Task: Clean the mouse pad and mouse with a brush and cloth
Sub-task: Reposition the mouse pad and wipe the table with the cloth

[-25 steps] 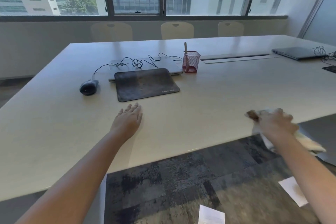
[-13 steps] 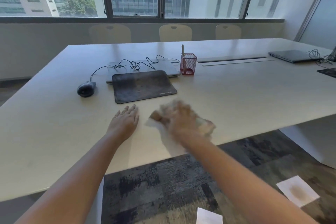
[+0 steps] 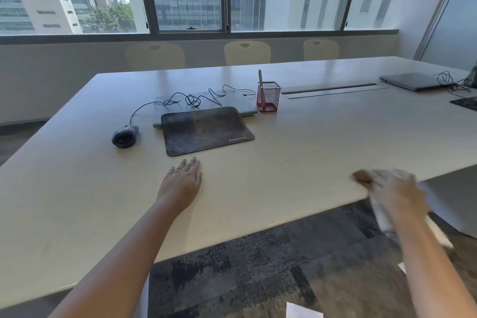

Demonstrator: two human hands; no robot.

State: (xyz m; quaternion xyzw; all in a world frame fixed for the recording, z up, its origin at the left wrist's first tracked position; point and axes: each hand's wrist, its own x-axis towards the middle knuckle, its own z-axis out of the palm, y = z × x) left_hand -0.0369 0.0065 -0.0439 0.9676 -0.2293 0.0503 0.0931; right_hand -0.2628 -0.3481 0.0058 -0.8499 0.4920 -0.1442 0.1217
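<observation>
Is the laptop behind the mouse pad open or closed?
Closed. The laptop lies flat with its lid down, the mouse cable draped across it, behind the mouse pad.

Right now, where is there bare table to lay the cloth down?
Bare tabletop lies between the left hand and the right hand, in front of the mouse pad, and right of the red mesh cup. It is crowded behind the pad: laptop, tangled cable, mouse.

1 mouse [image 3: 124,136], 1 pad [image 3: 206,129], 2 laptops [image 3: 415,81] (closed), 3 chairs [image 3: 247,52]
</observation>
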